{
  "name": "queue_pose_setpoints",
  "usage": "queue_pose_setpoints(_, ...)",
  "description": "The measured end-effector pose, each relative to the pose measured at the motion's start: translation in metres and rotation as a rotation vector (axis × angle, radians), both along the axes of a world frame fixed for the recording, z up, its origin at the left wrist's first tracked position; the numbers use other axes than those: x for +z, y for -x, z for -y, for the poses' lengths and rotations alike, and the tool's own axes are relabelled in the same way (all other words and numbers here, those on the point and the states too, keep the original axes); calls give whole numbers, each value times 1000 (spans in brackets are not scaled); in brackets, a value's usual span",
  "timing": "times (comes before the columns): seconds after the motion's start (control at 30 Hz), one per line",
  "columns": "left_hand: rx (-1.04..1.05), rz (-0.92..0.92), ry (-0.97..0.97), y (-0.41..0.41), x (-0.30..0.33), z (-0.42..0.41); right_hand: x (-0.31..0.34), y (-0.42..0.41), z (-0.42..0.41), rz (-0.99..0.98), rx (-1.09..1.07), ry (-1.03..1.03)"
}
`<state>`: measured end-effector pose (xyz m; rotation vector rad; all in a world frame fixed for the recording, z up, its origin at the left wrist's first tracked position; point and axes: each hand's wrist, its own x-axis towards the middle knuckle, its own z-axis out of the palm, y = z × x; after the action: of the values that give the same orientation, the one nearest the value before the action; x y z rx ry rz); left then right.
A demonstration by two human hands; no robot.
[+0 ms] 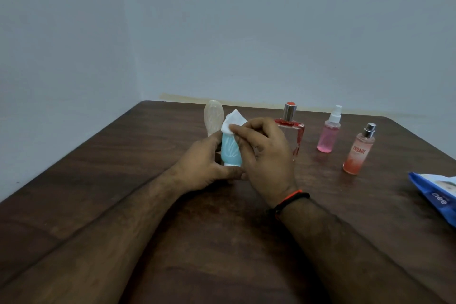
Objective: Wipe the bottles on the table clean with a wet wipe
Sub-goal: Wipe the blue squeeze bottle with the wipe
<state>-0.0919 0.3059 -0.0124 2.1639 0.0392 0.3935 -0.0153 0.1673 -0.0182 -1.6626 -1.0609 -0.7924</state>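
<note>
The dark wooden worktop [98, 205] is carrying everything here, and a person is sitting at its near edge with both forearms reaching across it. At the right edge a blue pack of wet wipes [436, 195] is lying flat, partly out of view. Standing in a loose row toward the back right are a square glass perfume bottle with red liquid [294, 131], a pink pump-spray bottle [329, 132] and a slim orange mist bottle [359, 152], each well apart from its neighbour and none being touched. A cream, shell-ribbed squeeze bottle [212, 118] is standing at the back left, just behind the hands. The left hand [204, 168] is wrapping round the lower part of a pale blue ribbed squeeze bottle [230, 152], holding it upright near the middle of the worktop, cap end down. The right hand [264, 153] is pinching a folded white wet wipe [233, 122] between thumb and fingertips and pressing it against the top of that bottle. The blue bottle is looking small, light and soft-walled, so it is probably giving under pressure and getting slippery once damp; gripping low by the firmer cap end, as the left hand is doing, seems the safer hold while the wipe is working down the ribs. The glass perfume bottle is likely the heaviest and most breakable, best taken by its flat sides.
</note>
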Motion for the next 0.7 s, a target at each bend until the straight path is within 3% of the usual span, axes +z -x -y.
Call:
queue_pose_setpoints(0.2, 72, 45, -2, 3, -1, -7, -2, 1, 0, 103, 114, 182)
queue_pose_setpoints(0.37, 82, 49, 111, 2, -2, -11, 2, -1, 8, 100, 100, 200)
queue_pose_setpoints(0.57, 47, 16, 155, 5, 3, -6, 5, -6, 15, 60, -45, -12)
queue_pose_setpoints(0.7, 30, -26, 71, 7, 4, -4, 10, -10, 17, 29, -118, -138)
